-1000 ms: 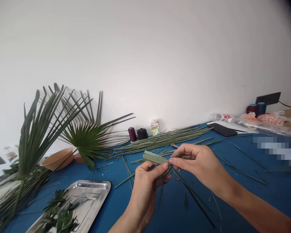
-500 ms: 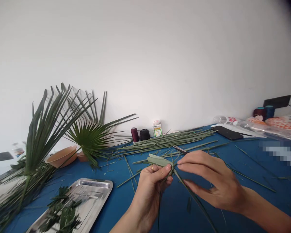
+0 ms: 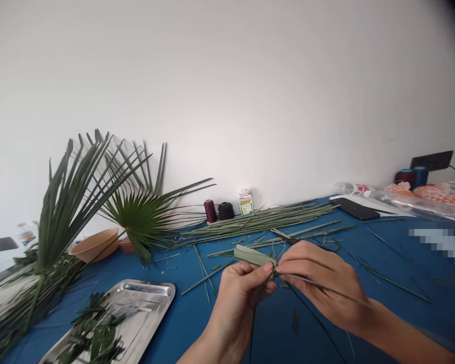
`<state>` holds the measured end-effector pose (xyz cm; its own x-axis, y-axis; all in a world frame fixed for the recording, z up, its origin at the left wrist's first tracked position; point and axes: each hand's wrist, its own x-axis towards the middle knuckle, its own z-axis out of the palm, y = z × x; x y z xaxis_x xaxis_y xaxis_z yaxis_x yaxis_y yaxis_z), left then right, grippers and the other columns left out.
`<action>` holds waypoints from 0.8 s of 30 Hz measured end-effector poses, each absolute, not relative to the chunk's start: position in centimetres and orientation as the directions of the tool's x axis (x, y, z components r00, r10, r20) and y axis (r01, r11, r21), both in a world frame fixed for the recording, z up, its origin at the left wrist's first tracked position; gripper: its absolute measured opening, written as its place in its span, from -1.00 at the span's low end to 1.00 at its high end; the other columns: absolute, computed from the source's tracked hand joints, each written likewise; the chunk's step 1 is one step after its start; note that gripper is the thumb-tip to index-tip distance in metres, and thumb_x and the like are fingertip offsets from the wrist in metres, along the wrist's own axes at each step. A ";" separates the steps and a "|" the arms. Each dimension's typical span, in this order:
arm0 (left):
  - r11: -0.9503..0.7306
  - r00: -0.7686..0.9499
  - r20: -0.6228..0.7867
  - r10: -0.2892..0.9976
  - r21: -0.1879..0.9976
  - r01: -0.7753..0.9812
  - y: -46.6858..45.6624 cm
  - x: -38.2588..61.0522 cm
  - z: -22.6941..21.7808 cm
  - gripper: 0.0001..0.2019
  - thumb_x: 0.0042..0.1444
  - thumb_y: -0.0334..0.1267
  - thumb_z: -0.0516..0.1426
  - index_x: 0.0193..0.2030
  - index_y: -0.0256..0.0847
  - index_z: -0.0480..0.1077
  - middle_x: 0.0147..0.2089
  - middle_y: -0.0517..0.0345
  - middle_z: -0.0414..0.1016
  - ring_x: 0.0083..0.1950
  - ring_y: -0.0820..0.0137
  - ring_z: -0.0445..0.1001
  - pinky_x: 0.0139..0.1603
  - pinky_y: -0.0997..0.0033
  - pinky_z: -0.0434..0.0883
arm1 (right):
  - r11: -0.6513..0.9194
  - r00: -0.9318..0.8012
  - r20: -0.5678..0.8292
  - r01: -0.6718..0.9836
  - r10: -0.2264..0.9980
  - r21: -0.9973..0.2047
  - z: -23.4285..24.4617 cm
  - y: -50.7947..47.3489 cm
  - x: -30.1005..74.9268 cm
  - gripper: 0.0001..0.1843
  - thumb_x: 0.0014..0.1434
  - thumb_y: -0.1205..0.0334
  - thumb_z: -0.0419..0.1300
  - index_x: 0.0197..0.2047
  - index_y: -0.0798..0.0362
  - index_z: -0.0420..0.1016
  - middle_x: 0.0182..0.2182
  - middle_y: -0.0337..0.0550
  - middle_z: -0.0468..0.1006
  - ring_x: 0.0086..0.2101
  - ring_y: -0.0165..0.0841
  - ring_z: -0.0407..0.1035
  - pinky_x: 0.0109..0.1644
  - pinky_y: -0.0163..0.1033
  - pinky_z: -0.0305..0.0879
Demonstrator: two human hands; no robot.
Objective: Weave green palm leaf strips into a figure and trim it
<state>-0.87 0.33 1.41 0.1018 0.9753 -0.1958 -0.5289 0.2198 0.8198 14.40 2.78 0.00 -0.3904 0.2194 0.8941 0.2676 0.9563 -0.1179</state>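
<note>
"Tray [image 3: 151,298] is the reference for all positions. State the location of the leaf piece."

"The pale green leaf piece [image 3: 252,255] is to the right of the tray, raised above the blue table [image 3: 189,318]. Its broad end points toward the tray side; its narrow end lies between the hands."

"Condition of the left hand?"

"The left hand [image 3: 246,288], right of the tray, is closed, with the thumb pressing the leaf piece against the fingers."

"Condition of the right hand?"

"The right hand [image 3: 328,268], farther right of the tray, is partly curled. Its fingertips are drawn together on a narrow strip [image 3: 324,287], just beside the left thumb. The strip's free length crosses the hand, away from the tray."

"List adjacent items."

"Scissors [image 3: 284,236]: on the table, right of the tray, partly hidden by the right hand. Long strips [image 3: 258,219]: in a bundle, beyond the tray and to its right. Bowl [image 3: 96,245]: beyond the tray and to its left. Dark leaf cuttings [image 3: 102,338]: on the tray."
</note>
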 end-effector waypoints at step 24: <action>0.106 0.018 -0.125 0.992 0.748 -0.656 1.0 -0.8 0.2 -0.87 -0.20 -0.46 0.28 -0.61 -0.37 0.40 -0.60 0.23 0.37 -0.56 0.61 0.38 -0.48 0.69 0.38 | 0.733 -0.150 0.759 0.432 0.633 -0.526 -0.5 1.5 12.6 -0.74 -0.04 0.48 0.07 -0.25 0.02 0.34 -0.31 -0.19 0.44 -0.38 -0.40 0.36 -0.29 -0.31 0.34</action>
<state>-0.76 0.96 0.16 0.0185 0.9920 -0.1248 -0.6556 0.1062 0.7476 12.57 1.50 -0.53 -0.1498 0.6331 0.7594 0.4317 0.7329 -0.5258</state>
